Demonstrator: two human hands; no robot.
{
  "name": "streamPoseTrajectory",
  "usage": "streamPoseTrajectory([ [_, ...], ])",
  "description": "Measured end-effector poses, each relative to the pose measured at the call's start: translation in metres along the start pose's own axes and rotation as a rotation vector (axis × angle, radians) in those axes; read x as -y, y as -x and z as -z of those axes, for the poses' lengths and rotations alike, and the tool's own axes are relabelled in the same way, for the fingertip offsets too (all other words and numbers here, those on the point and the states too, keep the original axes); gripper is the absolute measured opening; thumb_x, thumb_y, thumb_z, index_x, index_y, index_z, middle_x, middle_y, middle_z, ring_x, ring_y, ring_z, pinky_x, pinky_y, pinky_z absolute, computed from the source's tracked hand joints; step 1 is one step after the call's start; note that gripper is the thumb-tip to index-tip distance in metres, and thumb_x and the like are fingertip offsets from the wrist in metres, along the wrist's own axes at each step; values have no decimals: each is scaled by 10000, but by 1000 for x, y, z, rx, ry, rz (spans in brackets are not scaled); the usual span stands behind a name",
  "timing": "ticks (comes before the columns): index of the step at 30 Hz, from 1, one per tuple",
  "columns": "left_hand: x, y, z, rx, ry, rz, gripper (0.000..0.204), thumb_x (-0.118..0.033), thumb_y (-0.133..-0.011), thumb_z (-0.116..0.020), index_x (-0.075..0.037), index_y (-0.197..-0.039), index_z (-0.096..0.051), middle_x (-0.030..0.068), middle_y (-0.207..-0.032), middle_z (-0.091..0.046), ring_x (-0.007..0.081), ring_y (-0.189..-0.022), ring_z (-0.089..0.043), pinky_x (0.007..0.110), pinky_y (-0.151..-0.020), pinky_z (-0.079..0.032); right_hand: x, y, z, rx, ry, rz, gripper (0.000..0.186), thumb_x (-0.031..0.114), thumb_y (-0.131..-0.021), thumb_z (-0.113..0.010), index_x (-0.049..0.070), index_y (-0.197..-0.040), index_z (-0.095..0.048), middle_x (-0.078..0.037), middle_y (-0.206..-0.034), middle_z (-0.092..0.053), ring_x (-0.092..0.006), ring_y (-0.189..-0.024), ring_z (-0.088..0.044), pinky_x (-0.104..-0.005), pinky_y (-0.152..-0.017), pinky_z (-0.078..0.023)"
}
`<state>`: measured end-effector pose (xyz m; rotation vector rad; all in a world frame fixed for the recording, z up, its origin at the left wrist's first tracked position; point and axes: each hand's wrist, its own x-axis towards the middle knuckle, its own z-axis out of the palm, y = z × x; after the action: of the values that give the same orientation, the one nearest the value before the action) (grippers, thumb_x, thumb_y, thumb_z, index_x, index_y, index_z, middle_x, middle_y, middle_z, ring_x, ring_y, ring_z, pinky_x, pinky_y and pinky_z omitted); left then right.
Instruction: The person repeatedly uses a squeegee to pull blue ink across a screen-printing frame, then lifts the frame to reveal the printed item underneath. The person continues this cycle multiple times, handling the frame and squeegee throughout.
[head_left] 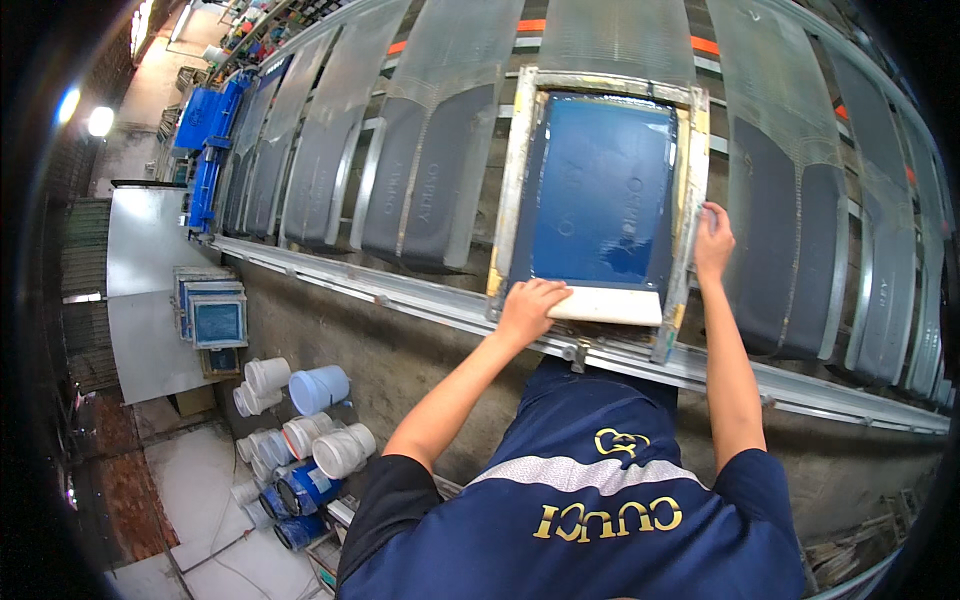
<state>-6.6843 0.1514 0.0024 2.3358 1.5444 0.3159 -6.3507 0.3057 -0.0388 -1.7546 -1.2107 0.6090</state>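
Observation:
A screen-printing frame (700, 125) with worn, paint-stained rails lies over one of the dark fabric-like panels, and its mesh (600, 190) is coated in wet, glossy blue ink. Across the near end of the mesh rests a white squeegee (610, 306). My left hand (533, 308) is closed over the squeegee's left end, at the frame's near left corner. With bent fingers, my right hand (714, 243) grips the frame's right rail about midway along. The panel under the frame is hidden.
Dark grey panels (400, 180) on clear sheets line the long table to both sides. A metal rail (400, 298) runs along its near edge. At left stand stacked screens (218, 322), several buckets (340, 450) and a blue machine (207, 150).

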Motion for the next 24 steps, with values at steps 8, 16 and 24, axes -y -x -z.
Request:
streamPoseTrajectory([
  [8,8,-13,2,126,1,-29,613,-32,-673,-742,-162,-1269,-677,16,-1320,-669,239,-1196,-609,413,-917,-479,-8,-4,-10,-9,139,-67,240,260,-955,-644,146,-1164,-674,-229,-904,-719,-438,-889,-703,-494,-774,-513],
  [16,-1,-23,1,124,-42,-64,585,19,-697,-693,-140,-1259,-658,37,-1308,-677,247,-1168,-629,427,-882,-484,-30,-9,-16,-61,164,-77,233,290,-949,-658,155,-1139,-669,-220,-893,-738,-445,-907,-705,-521,-782,-538],
  [24,-11,-36,7,259,-61,101,654,52,-660,-637,-145,-1283,-680,26,-1291,-676,262,-1216,-607,424,-948,-461,-22,-4,-15,25,15,-151,240,207,-947,-647,121,-1168,-606,-211,-844,-720,-443,-831,-696,-546,-732,-527],
])
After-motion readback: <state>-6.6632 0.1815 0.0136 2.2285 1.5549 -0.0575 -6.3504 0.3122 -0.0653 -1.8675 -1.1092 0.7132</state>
